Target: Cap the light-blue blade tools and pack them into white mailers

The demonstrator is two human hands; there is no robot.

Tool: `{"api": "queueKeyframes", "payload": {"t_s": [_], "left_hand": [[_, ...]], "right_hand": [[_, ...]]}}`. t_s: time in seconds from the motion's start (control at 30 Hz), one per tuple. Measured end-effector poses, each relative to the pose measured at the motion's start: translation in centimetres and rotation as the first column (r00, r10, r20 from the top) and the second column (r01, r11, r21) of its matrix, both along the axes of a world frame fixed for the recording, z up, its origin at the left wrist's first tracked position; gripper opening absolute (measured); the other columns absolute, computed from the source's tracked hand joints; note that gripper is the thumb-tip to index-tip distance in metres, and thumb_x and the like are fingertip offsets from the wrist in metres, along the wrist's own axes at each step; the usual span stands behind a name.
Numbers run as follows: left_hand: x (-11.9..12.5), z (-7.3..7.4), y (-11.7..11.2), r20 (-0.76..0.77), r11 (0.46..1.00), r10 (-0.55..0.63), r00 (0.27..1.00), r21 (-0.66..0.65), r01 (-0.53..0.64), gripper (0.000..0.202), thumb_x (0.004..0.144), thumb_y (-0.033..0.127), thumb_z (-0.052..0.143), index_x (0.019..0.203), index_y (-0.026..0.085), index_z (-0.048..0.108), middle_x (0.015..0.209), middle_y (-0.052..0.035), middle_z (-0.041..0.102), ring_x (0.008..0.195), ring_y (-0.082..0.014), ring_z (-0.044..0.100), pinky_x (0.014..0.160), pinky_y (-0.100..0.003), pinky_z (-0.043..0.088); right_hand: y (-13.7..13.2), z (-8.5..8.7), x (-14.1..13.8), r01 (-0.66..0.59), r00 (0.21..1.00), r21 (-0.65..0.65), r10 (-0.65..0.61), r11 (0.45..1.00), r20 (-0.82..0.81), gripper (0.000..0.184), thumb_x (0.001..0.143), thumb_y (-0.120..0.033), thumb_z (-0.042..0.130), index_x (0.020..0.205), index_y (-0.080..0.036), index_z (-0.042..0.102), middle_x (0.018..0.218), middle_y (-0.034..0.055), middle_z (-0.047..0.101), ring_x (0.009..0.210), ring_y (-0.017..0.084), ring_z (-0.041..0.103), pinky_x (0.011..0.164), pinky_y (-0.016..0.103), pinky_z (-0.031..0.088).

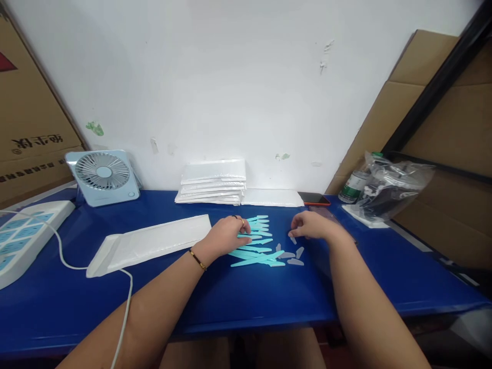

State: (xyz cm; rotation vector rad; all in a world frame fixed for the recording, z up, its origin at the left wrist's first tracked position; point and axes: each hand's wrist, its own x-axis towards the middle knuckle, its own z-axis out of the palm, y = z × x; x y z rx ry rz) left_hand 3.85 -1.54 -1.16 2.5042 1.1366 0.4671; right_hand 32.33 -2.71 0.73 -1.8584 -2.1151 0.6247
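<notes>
Several turquoise eyebrow razors point(257, 259) lie in a loose row on the blue table, some crossing each other at the near end. My left hand point(228, 234) is closed over the row's left side, thumb and fingers around the handle of one razor point(255, 237). To the right, my right hand point(310, 225) pinches a small clear plastic blade cap point(292, 239) just off the razors' blade ends. More clear caps point(295, 262) lie scattered below it. A white padded mailer point(154, 243) rests flat beside my left hand.
A stack of white mailers point(213, 179) stands against the wall, with a single mailer point(272, 198) and a phone point(315, 199) alongside. At left are a small fan point(103, 177), a white power strip point(57, 211) and its cable. A bottle point(351, 187) and clear plastic bag point(395, 187) sit right.
</notes>
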Motion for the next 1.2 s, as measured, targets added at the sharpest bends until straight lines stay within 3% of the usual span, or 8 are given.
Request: {"api": "queueKeyframes", "payload": {"t_s": [0.13,0.23,0.3,0.47,0.57,0.77,1.2], "left_hand": [[0.7,0.1,-0.4,-0.129,0.998,-0.059,0.99,0.011,0.061,0.013,0.076,0.032,0.059,0.077,0.022,0.067,0.081,-0.0039,0.067,0.076,-0.0197,0.058,0.062,-0.027,0.037],[1.0,0.2,-0.5,-0.181,0.997,-0.045,0.982,0.053,0.055,0.016,0.079,0.027,0.053,0.073,0.02,0.066,0.078,-0.0056,0.067,0.069,-0.0193,0.058,0.058,-0.027,0.035],[1.0,0.3,-0.5,-0.191,0.994,-0.032,0.981,0.095,0.051,0.019,0.08,0.023,0.049,0.071,0.019,0.065,0.074,-0.0068,0.065,0.066,-0.019,0.057,0.058,-0.027,0.035],[0.5,0.3,-0.2,-0.082,0.997,0.005,0.997,0.08,0.001,0.021,0.08,0.022,0.045,0.067,0.019,0.061,0.071,-0.0057,0.064,0.064,-0.0171,0.055,0.057,-0.027,0.034],[0.1,0.3,0.1,0.046,1.0,0.019,0.999,0.011,-0.02,0.026,0.084,0.031,0.043,0.068,0.019,0.061,0.073,-0.0047,0.065,0.064,-0.0167,0.055,0.057,-0.026,0.035],[-0.4,0.5,0.5,0.216,0.992,0.065,0.974,-0.12,-0.04,0.028,0.084,0.042,0.045,0.083,0.02,0.063,0.079,-0.0037,0.066,0.07,-0.0172,0.058,0.058,-0.025,0.038],[-0.2,0.8,0.3,0.199,0.998,0.04,0.979,-0.052,-0.03,0.028,0.086,0.039,0.043,0.087,0.02,0.063,0.077,-0.0019,0.066,0.067,-0.0152,0.057,0.058,-0.024,0.038]], "right_hand": [[0.0,-0.6,-0.9,0.004,1.0,-0.189,-0.01,0.982,-0.03,0.008,0.059,-0.016,0.065,0.067,-0.017,0.066,0.053,0.001,0.064,0.043,0.012,0.056,0.04,0.02,0.04],[-0.1,-0.4,-1.8,0.003,0.998,-0.178,-0.014,0.984,-0.063,0.007,0.06,-0.014,0.062,0.066,-0.017,0.064,0.055,0.0017,0.064,0.046,0.012,0.056,0.04,0.02,0.04],[-0.2,-0.2,-2.1,-0.012,0.984,-0.117,-0.009,0.993,-0.178,0.006,0.063,-0.016,0.063,0.068,-0.016,0.062,0.056,0.0015,0.063,0.047,0.012,0.056,0.042,0.021,0.042],[0.1,0.3,-2.1,0.003,0.805,0.055,0.03,0.998,-0.593,0.026,0.071,-0.033,0.068,0.088,-0.014,0.064,0.062,0.003,0.066,0.054,0.013,0.061,0.053,0.025,0.051],[0.1,0.5,-2.1,0.03,0.715,0.08,0.035,0.996,-0.698,0.033,0.067,-0.041,0.073,0.083,-0.014,0.065,0.061,0.004,0.067,0.055,0.014,0.063,0.053,0.025,0.052],[0.0,0.7,-2.8,0.153,0.574,0.115,0.006,0.981,-0.819,0.038,0.059,-0.046,0.078,0.066,-0.015,0.057,0.054,-0.0001,0.061,0.042,0.011,0.059,0.038,0.02,0.045],[0.0,-1.0,-5.6,-0.025,0.58,0.059,0.062,0.998,-0.812,0.035,0.071,-0.046,0.069,0.071,-0.017,0.051,0.057,-0.0018,0.061,0.044,0.013,0.061,0.039,0.021,0.047]]}}
